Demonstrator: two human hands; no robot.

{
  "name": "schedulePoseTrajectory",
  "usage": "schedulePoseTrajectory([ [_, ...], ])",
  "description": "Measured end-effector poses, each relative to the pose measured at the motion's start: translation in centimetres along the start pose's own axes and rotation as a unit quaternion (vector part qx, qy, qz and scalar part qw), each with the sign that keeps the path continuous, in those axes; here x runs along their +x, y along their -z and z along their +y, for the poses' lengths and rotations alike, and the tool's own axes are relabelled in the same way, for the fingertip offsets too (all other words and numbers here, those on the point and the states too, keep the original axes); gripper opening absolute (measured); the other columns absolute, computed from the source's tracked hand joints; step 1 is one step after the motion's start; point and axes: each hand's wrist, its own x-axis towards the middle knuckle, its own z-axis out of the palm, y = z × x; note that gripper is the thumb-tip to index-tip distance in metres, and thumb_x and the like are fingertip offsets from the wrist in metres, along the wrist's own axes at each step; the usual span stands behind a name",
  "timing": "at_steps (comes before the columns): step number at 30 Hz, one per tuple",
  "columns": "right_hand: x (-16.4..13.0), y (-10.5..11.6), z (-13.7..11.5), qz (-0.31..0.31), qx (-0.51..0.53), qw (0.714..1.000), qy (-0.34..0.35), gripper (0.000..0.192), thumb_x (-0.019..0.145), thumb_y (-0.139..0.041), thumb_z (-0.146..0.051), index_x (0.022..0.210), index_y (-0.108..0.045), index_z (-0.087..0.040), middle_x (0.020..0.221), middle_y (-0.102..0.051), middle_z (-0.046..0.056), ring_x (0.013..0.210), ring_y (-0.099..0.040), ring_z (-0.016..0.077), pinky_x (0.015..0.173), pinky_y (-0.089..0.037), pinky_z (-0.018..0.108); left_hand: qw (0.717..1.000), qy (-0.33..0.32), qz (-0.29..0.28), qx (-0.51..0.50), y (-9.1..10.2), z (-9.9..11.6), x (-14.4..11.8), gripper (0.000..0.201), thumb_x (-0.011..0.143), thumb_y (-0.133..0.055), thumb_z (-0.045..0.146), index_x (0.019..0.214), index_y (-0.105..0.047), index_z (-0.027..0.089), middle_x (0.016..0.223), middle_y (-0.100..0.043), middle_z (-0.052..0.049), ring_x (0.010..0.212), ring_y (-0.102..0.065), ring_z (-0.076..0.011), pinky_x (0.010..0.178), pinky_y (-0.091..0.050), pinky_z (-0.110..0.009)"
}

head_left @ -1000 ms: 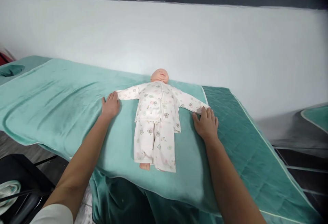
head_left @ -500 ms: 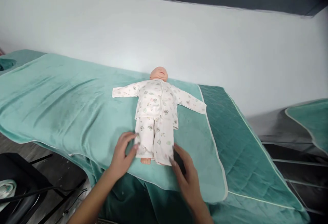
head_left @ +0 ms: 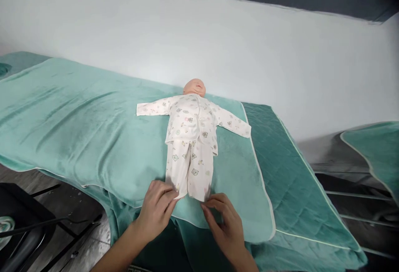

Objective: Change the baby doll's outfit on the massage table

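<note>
A baby doll (head_left: 195, 87) lies on its back in a white printed long-sleeved top (head_left: 190, 118) with its arms spread. It also wears matching trousers (head_left: 199, 170). My left hand (head_left: 157, 209) pinches the hem of the trouser leg on the left side. At the other leg's hem, my right hand (head_left: 226, 224) has its thumb and forefinger closed on the fabric's lower outer corner. The doll's feet are hidden, and the sleeves cover its hands.
Under the doll a light green blanket (head_left: 77, 126) covers a darker green quilted bed cover (head_left: 289, 180). A white wall (head_left: 218, 35) rises behind the bed. To the left stands a black chair (head_left: 21, 222); another green cloth (head_left: 380, 151) hangs at the right.
Both hands have moved down from the sides of the trouser legs to the hems and closed on them. The toes that showed below the left-side leg are now covered.
</note>
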Motion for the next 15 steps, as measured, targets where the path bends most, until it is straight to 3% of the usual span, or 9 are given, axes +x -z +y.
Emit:
schedulePoseTrajectory([
  [3, -0.4, 0.5, 1.3, -0.028, 0.011, 0.999, -0.025, 0.013, 0.091, -0.064, -0.013, 0.099, -0.061, -0.023, 0.094, -0.063, 0.003, 0.084, -0.064, 0.0147, 0.072, -0.053, 0.026, 1.000, 0.014, 0.004, -0.013, 0.5, -0.4, -1.2, 0.029, 0.088, -0.060, 0.005, 0.112, -0.059, 0.021, 0.096, -0.062, -0.006, 0.088, -0.060, -0.0194, 0.073, -0.051, -0.037],
  [5, -0.3, 1.2, 2.5, -0.013, 0.011, 0.998, -0.062, 0.007, 0.093, -0.063, -0.019, 0.098, -0.062, -0.023, 0.096, -0.064, 0.004, 0.087, -0.064, 0.0157, 0.074, -0.053, 0.027, 1.000, 0.021, 0.020, -0.006, 1.2, -1.2, -2.1, 0.027, 0.088, -0.059, 0.005, 0.110, -0.059, 0.021, 0.098, -0.062, -0.006, 0.091, -0.060, -0.0193, 0.076, -0.053, -0.036],
  [7, 0.1, 1.9, 3.7, 0.022, 0.014, 0.993, -0.114, 0.004, 0.094, -0.061, -0.026, 0.096, -0.063, -0.023, 0.093, -0.065, 0.004, 0.086, -0.064, 0.0167, 0.075, -0.052, 0.028, 0.997, 0.036, 0.054, 0.031, 2.3, -2.9, -3.4, 0.026, 0.088, -0.059, 0.005, 0.109, -0.059, 0.022, 0.100, -0.063, -0.006, 0.093, -0.061, -0.0188, 0.079, -0.055, -0.035],
  [9, 0.7, 2.4, 4.9, 0.052, 0.020, 0.982, -0.182, 0.015, 0.094, -0.061, -0.036, 0.094, -0.064, -0.021, 0.089, -0.065, 0.004, 0.081, -0.062, 0.0175, 0.072, -0.051, 0.029, 0.987, 0.079, 0.100, 0.099, 4.0, -5.5, -5.2, 0.026, 0.089, -0.058, 0.006, 0.108, -0.059, 0.023, 0.102, -0.063, -0.006, 0.096, -0.062, -0.0189, 0.082, -0.055, -0.036],
  [12, 1.7, 2.8, 6.1, 0.082, 0.036, 0.950, -0.298, 0.033, 0.090, -0.062, -0.051, 0.097, -0.066, -0.019, 0.081, -0.065, 0.003, 0.071, -0.059, 0.0178, 0.066, -0.048, 0.031, 0.932, 0.181, 0.205, 0.240, 8.1, -10.5, -8.7, 0.015, 0.090, -0.058, 0.017, 0.103, -0.060, 0.022, 0.102, -0.062, -0.006, 0.099, -0.061, -0.0220, 0.090, -0.053, -0.042],
  [15, 2.0, 2.6, 6.5, 0.106, 0.051, 0.923, -0.367, 0.043, 0.085, -0.064, -0.060, 0.097, -0.066, -0.018, 0.078, -0.064, 0.003, 0.067, -0.057, 0.0181, 0.066, -0.046, 0.032, 0.856, 0.326, 0.245, 0.317, 13.9, -14.7, -12.7, 0.018, 0.088, -0.057, 0.028, 0.104, -0.059, 0.019, 0.113, -0.059, -0.010, 0.118, -0.055, -0.0293, 0.105, -0.045, -0.052],
])
